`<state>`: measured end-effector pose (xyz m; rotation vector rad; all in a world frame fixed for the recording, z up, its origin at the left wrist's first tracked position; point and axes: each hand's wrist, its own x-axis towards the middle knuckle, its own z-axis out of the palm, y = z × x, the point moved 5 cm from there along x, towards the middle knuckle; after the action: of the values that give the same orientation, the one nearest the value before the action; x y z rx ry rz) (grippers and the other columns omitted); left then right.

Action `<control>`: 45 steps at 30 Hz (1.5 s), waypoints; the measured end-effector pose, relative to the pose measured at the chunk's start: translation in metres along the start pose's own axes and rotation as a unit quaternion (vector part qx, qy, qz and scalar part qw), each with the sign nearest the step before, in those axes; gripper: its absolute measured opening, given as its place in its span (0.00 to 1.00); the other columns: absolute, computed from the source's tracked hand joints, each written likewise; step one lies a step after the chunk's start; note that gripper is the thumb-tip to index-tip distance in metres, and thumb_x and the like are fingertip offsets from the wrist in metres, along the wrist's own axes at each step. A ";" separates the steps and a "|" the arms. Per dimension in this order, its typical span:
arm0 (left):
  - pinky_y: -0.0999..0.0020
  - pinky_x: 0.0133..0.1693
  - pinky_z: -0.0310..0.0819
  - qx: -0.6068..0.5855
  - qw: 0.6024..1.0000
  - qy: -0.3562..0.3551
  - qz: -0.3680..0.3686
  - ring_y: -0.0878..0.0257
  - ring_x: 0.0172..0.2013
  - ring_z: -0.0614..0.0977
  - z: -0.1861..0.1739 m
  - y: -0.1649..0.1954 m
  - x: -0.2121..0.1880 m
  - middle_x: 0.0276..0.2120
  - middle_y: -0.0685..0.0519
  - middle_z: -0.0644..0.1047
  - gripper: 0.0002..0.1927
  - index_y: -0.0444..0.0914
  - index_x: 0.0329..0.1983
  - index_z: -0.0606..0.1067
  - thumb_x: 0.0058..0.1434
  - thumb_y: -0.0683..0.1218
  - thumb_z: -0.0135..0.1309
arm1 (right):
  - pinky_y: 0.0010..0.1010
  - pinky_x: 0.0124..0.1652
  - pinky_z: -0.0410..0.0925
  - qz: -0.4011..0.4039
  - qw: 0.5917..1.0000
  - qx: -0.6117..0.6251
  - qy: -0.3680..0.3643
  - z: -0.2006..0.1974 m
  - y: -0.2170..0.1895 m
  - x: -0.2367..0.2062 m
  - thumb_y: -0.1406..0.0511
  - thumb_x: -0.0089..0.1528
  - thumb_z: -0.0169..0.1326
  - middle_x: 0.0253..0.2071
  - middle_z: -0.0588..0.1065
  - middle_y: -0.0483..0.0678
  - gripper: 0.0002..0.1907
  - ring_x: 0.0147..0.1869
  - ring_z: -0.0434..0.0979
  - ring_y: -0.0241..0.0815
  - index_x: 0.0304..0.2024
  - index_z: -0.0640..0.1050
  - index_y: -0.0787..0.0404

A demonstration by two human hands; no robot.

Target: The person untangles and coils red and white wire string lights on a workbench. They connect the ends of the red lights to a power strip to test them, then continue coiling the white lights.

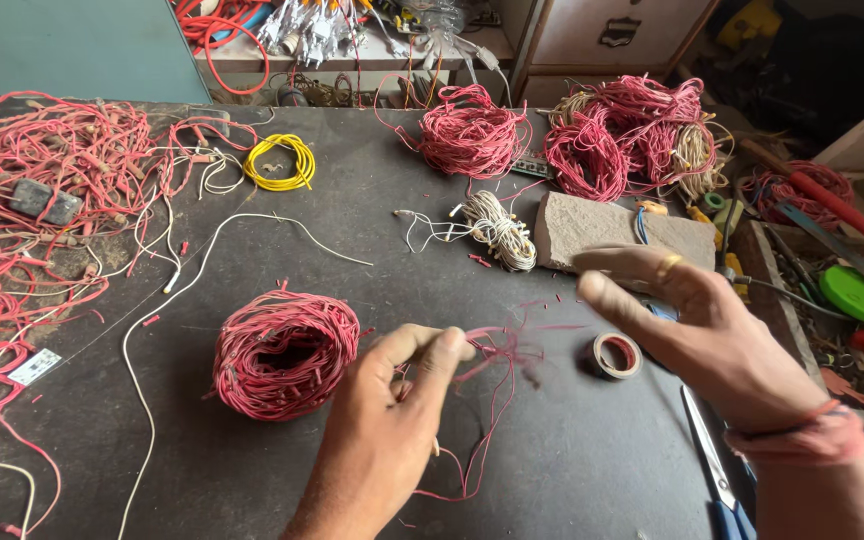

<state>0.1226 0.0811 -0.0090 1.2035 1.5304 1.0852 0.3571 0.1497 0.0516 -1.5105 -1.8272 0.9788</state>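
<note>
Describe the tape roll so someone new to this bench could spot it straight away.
On the dark table, look just below the open right hand and right of the left hand pinching red wires. The tape roll lies flat there: a small pale ring with a reddish core, solid, unlike the loose wire coils around it.

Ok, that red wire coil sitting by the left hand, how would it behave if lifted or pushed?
The red wire coil would probably sag, since its thin strands are loosely wound. Stray ends stick out, so it may snag or unravel. Lying flat on the dark table, it should slide rather than roll.
</note>
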 end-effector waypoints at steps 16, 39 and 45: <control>0.73 0.27 0.65 -0.021 0.995 -0.100 -0.009 0.73 0.23 0.69 0.000 0.014 0.001 0.17 0.59 0.71 0.27 0.37 0.26 0.81 0.65 0.63 0.48 | 0.32 0.41 0.75 0.128 0.988 -0.066 -0.060 -0.031 0.046 -0.009 0.57 0.60 0.61 0.37 0.84 0.49 0.20 0.41 0.82 0.37 0.52 0.82 0.58; 0.56 0.40 0.77 0.267 0.954 0.051 -0.127 0.48 0.34 0.85 -0.054 0.000 0.001 0.30 0.49 0.83 0.21 0.46 0.36 0.82 0.65 0.64 0.49 | 0.21 0.30 0.66 0.136 0.897 0.221 0.358 -0.128 0.146 -0.035 0.72 0.66 0.47 0.32 0.76 0.43 0.14 0.28 0.71 0.30 0.51 0.80 0.62; 0.54 0.42 0.77 0.288 0.946 0.038 -0.146 0.48 0.38 0.85 -0.055 -0.008 -0.002 0.33 0.51 0.84 0.21 0.46 0.37 0.81 0.64 0.65 0.50 | 0.18 0.28 0.63 0.069 0.773 0.545 0.318 -0.133 0.169 -0.039 0.71 0.69 0.44 0.32 0.74 0.42 0.13 0.26 0.67 0.28 0.52 0.77 0.61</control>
<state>0.0682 0.0722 -0.0042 1.2583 2.0948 0.4998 0.5666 0.1512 -0.0108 -0.9840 -0.4391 1.0937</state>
